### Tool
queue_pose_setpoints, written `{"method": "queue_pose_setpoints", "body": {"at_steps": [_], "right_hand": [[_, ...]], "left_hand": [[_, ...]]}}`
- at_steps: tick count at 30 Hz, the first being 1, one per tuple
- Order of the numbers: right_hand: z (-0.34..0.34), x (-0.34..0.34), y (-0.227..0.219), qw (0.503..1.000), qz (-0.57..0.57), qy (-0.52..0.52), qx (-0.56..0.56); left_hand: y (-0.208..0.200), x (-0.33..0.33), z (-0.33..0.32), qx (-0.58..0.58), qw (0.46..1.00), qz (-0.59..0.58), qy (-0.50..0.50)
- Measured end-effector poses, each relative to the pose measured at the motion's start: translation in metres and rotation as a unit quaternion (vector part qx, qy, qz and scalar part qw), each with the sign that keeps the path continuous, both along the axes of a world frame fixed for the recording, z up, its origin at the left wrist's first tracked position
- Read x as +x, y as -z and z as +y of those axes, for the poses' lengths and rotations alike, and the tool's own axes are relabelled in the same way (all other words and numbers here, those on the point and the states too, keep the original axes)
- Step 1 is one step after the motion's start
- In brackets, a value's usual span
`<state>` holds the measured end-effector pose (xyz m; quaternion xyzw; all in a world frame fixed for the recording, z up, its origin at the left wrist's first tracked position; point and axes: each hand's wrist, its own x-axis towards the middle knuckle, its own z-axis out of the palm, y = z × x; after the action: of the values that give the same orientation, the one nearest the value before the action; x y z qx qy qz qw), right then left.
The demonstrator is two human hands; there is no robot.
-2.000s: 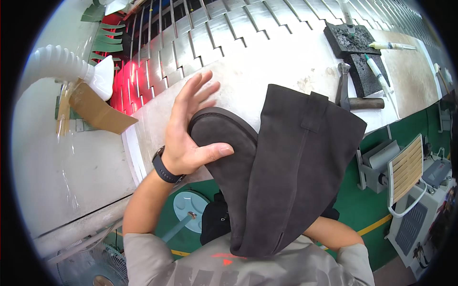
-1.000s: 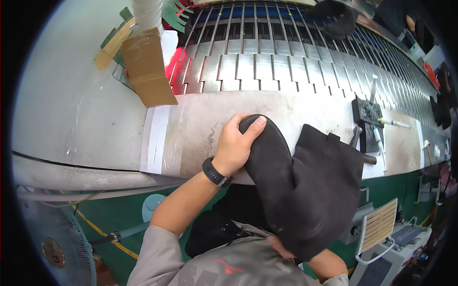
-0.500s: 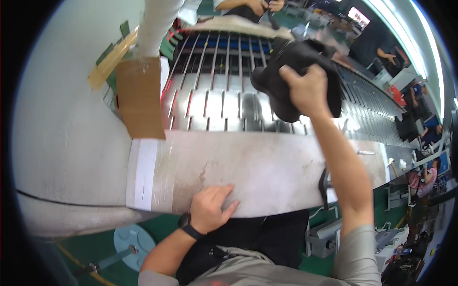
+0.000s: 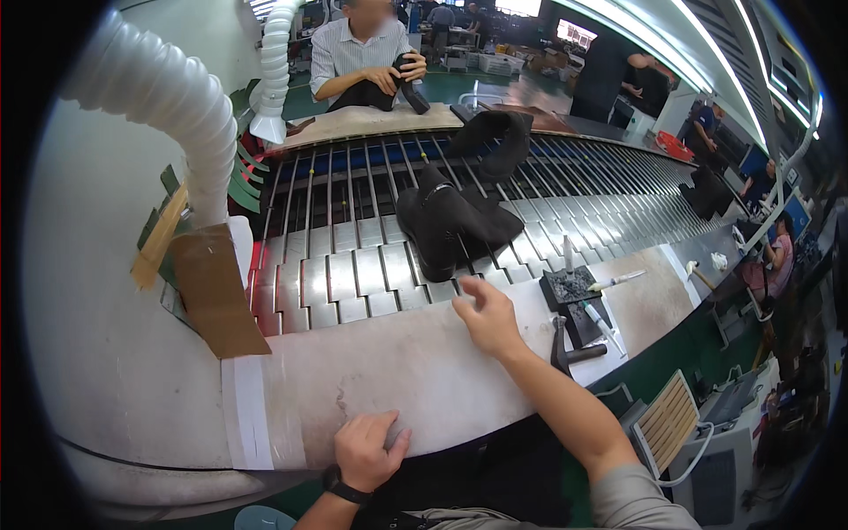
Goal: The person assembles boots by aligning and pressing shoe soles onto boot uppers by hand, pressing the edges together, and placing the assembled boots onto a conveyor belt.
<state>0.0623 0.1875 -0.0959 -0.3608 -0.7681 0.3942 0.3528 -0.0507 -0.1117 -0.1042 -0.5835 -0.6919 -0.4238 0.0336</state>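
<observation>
A black boot [image 4: 426, 234] lies on the metal slat conveyor [image 4: 340, 276], a little beyond my right hand [image 4: 488, 320]. That hand is empty over the bench's far edge, with thumb and fingers apart and curved. Just behind the boot is another black boot-like piece [image 4: 505, 152]. My left hand [image 4: 369, 449], with a dark band on its wrist, rests at the near edge of the pale bench [image 4: 353, 371]. Its fingers lie forward and its thumb stands away from them.
At right on the bench are a hammer [image 4: 583, 353], a dark block [image 4: 567, 287] and white-handled tools [image 4: 604, 329]. A cardboard flap [image 4: 216, 291] and a white hose [image 4: 177, 106] stand at left. Across the conveyor, a co-worker [image 4: 360, 53] holds a black boot.
My right hand has let go of the black boot, which now lies on the conveyor, and has drawn back toward me. The view has shifted, and my left hand stays on the bench.
</observation>
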Motion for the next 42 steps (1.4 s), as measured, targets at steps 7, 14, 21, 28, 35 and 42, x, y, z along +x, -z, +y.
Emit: {"method": "queue_pose_setpoints", "body": {"at_steps": [7,14,21,28,35,42], "right_hand": [[-0.049,0.082,0.013,0.997,0.033,-0.02,0.067],[-0.05,0.082,0.013,0.995,0.089,-0.02,0.028],[-0.05,0.081,0.014,0.996,0.089,-0.022,0.004],[-0.051,0.085,0.004,0.995,0.094,-0.016,-0.022],[-0.056,0.083,0.006,0.994,0.1,-0.049,-0.021],[-0.053,0.091,0.003,0.99,0.07,-0.104,0.061]], "left_hand": [[0.001,0.002,0.013,0.0,1.0,0.0,-0.006],[0.004,0.007,0.011,0.017,0.999,0.001,-0.046],[0.009,0.008,0.005,0.022,0.996,0.018,-0.082],[0.0,0.01,0.007,-0.013,0.997,0.031,-0.066],[0.002,0.01,0.0,-0.033,0.995,0.042,-0.088],[-0.026,-0.023,0.031,-0.209,0.922,-0.306,-0.112]]}}
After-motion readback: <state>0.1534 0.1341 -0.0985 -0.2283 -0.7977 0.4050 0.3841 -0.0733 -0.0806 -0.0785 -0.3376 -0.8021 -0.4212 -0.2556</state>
